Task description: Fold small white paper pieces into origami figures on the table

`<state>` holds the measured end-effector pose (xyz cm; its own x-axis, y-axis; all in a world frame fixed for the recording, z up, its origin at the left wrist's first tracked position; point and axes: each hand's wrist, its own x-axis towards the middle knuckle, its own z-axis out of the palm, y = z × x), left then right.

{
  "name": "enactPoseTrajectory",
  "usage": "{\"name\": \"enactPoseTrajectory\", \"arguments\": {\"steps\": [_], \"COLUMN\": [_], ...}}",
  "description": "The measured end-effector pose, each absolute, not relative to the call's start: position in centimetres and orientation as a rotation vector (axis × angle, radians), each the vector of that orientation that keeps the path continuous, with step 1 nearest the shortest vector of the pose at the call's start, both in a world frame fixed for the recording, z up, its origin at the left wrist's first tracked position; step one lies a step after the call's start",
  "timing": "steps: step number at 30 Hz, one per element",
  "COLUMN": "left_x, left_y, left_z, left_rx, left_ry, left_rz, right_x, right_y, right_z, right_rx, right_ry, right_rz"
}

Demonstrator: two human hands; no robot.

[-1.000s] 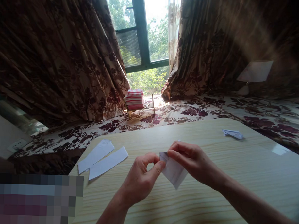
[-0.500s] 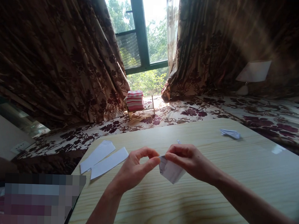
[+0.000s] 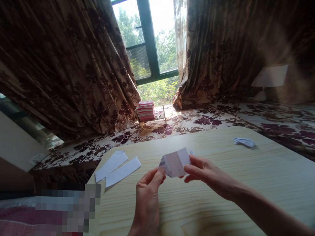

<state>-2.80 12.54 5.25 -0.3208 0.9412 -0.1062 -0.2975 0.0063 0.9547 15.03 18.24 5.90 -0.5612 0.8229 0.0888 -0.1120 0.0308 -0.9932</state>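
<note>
left hand (image 3: pixel 150 186): thumb and fingers pinched closed on the left corner of the folded paper (image 3: pixel 174 162).
right hand (image 3: pixel 200 170): partly open, fingers loosely curved at the paper's right edge; whether it grips is unclear.
folded paper: held up above the wooden tabletop (image 3: pixel 208 209), between both hands.
paper strips (image 3: pixel 123 172): lying side by side on the tabletop, to the left.
small folded piece (image 3: pixel 244 142): resting near the tabletop's far right edge.
</note>
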Motion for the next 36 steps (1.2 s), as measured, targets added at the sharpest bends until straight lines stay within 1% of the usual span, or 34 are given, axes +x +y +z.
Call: {"name": "enactPoseTrajectory", "arguments": {"steps": [3,7,11,15,18,19,21,24,26,29,32,36], "left_x": [-3.1,-4.6,-5.4,-5.4,-6.0,-6.3,-6.8,-7.2,-7.2,-7.3,-7.6,-7.9], "left_y": [11.5,10.7,10.7,10.6,10.0,9.8,9.4,9.2,9.3,9.6,9.8,9.8], "left_z": [5.7,6.1,5.2,4.7,4.7,4.6,4.2,3.1,2.4,1.6,1.1,0.7], "left_rx": [0.863,1.065,1.313,1.442,1.784,1.907,2.179,2.550,2.676,2.751,2.779,2.747], "left_ry": [1.192,1.301,1.449,1.566,1.790,1.850,1.847,1.546,1.396,1.348,1.344,1.367], "left_rz": [1.455,1.229,0.882,0.734,0.472,0.451,0.592,0.826,0.834,0.810,0.815,0.803], "right_x": [14.0,13.7,13.5,12.9,12.6,12.5,12.4,12.2,11.9,11.7,11.8,12.1], "right_y": [17.2,17.3,17.8,18.1,18.3,18.4,18.6,19.0,19.1,18.9,18.4,17.7], "right_z": [5.9,6.4,5.9,4.5,3.9,3.8,3.6,3.1,2.8,2.5,2.4,2.0], "right_rx": [-0.730,-0.809,-1.002,-1.096,-1.145,-1.153,-1.158,-1.165,-1.178,-1.197,-1.120,-0.908], "right_ry": [-1.544,-1.723,-1.919,-2.008,-2.081,-2.106,-2.152,-2.209,-2.242,-2.289,-2.409,-2.551], "right_rz": [1.655,1.672,1.521,1.412,1.340,1.318,1.281,1.228,1.182,1.089,0.864,0.532]}}
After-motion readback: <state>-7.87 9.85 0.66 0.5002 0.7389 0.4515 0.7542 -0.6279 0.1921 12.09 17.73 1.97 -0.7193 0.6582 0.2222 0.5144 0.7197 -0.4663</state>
